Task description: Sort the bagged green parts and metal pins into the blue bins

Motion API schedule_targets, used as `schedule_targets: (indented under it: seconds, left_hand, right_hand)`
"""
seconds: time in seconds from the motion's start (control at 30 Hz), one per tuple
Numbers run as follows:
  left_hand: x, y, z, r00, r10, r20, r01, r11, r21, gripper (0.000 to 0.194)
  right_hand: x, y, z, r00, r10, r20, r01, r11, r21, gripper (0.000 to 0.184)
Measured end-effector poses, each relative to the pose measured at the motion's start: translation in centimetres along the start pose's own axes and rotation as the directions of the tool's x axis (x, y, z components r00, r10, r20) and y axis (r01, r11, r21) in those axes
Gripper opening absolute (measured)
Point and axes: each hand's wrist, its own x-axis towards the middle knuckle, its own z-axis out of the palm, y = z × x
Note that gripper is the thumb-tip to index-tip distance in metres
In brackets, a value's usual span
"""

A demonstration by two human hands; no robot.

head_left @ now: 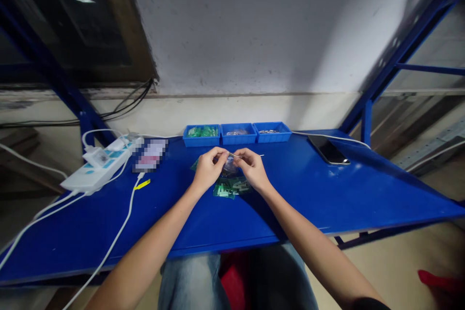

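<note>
Two bare hands meet above a blue table (308, 198), where your left hand (209, 168) and your right hand (253, 169) each pinch a thin metallic piece (233, 154) between thumb and fingers. Your fingertips cover its ends, leaving its full length and exact shape hidden. A pale sliver (262, 155) shows just beyond your right hand, though whether it belongs to the same piece cannot be told. The piece lies nearly level, its long axis running left to right across your view and dipping slightly toward your right hand; which end is the front is too small to make out. Below your fingers, a clear bag (229, 168) is partly hidden, its contents indistinct, near green packets (232, 187) with pale shapes inside. Three blue bins (238, 139) stand side by side along the far edge, their small contents blurred. A dark phone (329, 150) lies to your right; a white power strip (90, 174) and a pixelated rectangle (150, 155) lie to your left
</note>
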Motion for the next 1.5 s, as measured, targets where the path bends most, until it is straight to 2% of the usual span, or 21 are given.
schedule_targets:
  seconds: [0.2, 0.27, 0.33, 0.4, 0.43, 0.5, 0.57, 0.63, 0.67, 0.7, 0.73, 0.77, 0.8, 0.83, 0.87, 0.9, 0.93, 0.97, 1.03, 1.27, 1.5]
  left_hand:
    - [-0.2, 0.4, 0.0, 0.999, 0.044, -0.014, -0.043, 0.995, 0.088, 0.024]
    - [-0.1, 0.2, -0.2, 0.998, 0.062, 0.005, -0.062, 0.988, 0.140, 0.026]
    - [0.1, -0.4, -0.6, 0.998, 0.055, 0.020, -0.058, 0.975, 0.214, 0.031]
    - [0.5, -1.4, -1.3, 1.000, 0.029, 0.010, -0.031, 0.943, 0.331, 0.034]
    - [0.7, -2.0, -1.8, 1.000, 0.015, -0.002, -0.013, 0.914, 0.404, 0.034]
    - [1.2, -3.2, -2.9, 0.999, -0.029, -0.019, 0.035, 0.836, 0.547, 0.031]
    - [1.4, -4.2, -4.0, 0.993, -0.118, -0.031, 0.110, 0.750, 0.652, 0.032]
    - [1.3, -4.8, -4.8, 0.973, -0.227, -0.033, 0.182, 0.674, 0.716, 0.042]
    - [1.3, -5.0, -5.1, 0.962, -0.271, -0.023, 0.199, 0.645, 0.738, 0.048]
    - [1.2, -5.0, -5.2, 0.953, -0.304, -0.008, 0.204, 0.621, 0.757, 0.053]
    - [1.1, -5.1, -5.2, 0.946, -0.325, 0.010, 0.200, 0.605, 0.771, 0.055]
    - [1.0, -5.0, -5.2, 0.942, -0.335, 0.025, 0.191, 0.596, 0.780, 0.054]
    - [1.0, -5.0, -5.2, 0.941, -0.337, 0.035, 0.184, 0.593, 0.784, 0.053]
    - [1.0, -5.0, -5.1, 0.940, -0.340, 0.039, 0.184, 0.596, 0.782, 0.050]
    - [1.0, -5.0, -5.1, 0.935, -0.352, 0.039, 0.195, 0.604, 0.773, 0.048]
    - [1.1, -5.1, -5.0, 0.926, -0.375, 0.037, 0.218, 0.614, 0.758, 0.046]
    - [1.2, -5.2, -5.0, 0.914, -0.404, 0.032, 0.250, 0.624, 0.740, 0.045]
    - [1.4, -5.2, -4.9, 0.902, -0.432, 0.019, 0.287, 0.631, 0.721, 0.045]
    - [1.6, -5.4, -4.8, 0.893, -0.450, -0.017, 0.343, 0.653, 0.675, 0.043]
    - [1.3, -5.3, -3.3, 0.960, -0.273, -0.067, 0.272, 0.839, 0.471, 0.035]
    - [1.0, -6.1, -2.4, 0.964, -0.226, -0.138, 0.264, 0.860, 0.436, 0.044]
  right_hand:
    - [-0.3, 0.0, 0.2, 0.999, -0.050, 0.011, 0.051, 0.985, -0.166, 0.019]
    - [-0.4, -0.4, 0.0, 0.988, -0.140, -0.058, 0.119, 0.957, -0.265, 0.019]
    - [-0.2, -1.5, -0.7, 0.926, -0.325, -0.193, 0.232, 0.892, -0.388, 0.016]
    - [0.1, -3.5, -1.9, 0.759, -0.567, -0.319, 0.355, 0.772, -0.527, 0.011]
    - [0.4, -4.9, -2.6, 0.637, -0.684, -0.356, 0.406, 0.690, -0.599, 0.010]
    - [1.0, -7.9, -3.8, 0.344, -0.858, -0.382, 0.454, 0.507, -0.733, 0.011]
    - [1.8, -10.7, -4.7, 0.083, -0.913, -0.399, 0.430, 0.394, -0.812, 0.014]
    - [2.9, -12.3, -5.1, -0.083, -0.929, -0.362, 0.449, 0.289, -0.846, 0.016]
    - [3.5, -12.3, -5.1, -0.116, -0.936, -0.333, 0.460, 0.246, -0.853, 0.018]
    - [4.0, -11.8, -5.0, -0.105, -0.950, -0.295, 0.467, 0.215, -0.858, 0.021]
    - [4.5, -10.7, -4.9, -0.049, -0.968, -0.244, 0.462, 0.195, -0.865, 0.024]
    - [4.9, -9.2, -4.7, 0.100, -0.982, -0.159, 0.437, 0.187, -0.880, 0.028]
    - [5.2, -7.3, -4.5, 0.309, -0.949, -0.067, 0.394, 0.192, -0.899, 0.030]
    - [5.2, -5.2, -4.3, 0.533, -0.846, 0.019, 0.333, 0.189, -0.924, 0.033]
    - [5.1, -3.1, -4.1, 0.708, -0.703, 0.072, 0.260, 0.165, -0.951, 0.037]
    - [4.8, -1.1, -4.0, 0.824, -0.564, 0.056, 0.170, 0.152, -0.974, 0.044]
    - [4.4, 0.6, -4.0, 0.895, -0.446, 0.017, 0.088, 0.140, -0.986, 0.053]
    - [4.1, 1.9, -4.1, 0.930, -0.366, -0.036, 0.015, 0.135, -0.991, 0.058]
    - [3.4, 3.5, -4.3, 0.947, -0.314, -0.073, -0.024, 0.157, -0.987, 0.054]
    - [3.4, 3.9, -3.4, 0.932, -0.354, -0.073, 0.094, 0.433, -0.896, 0.006]
    - [3.5, 5.1, -4.1, 0.938, -0.345, -0.048, 0.161, 0.551, -0.819, 0.007]
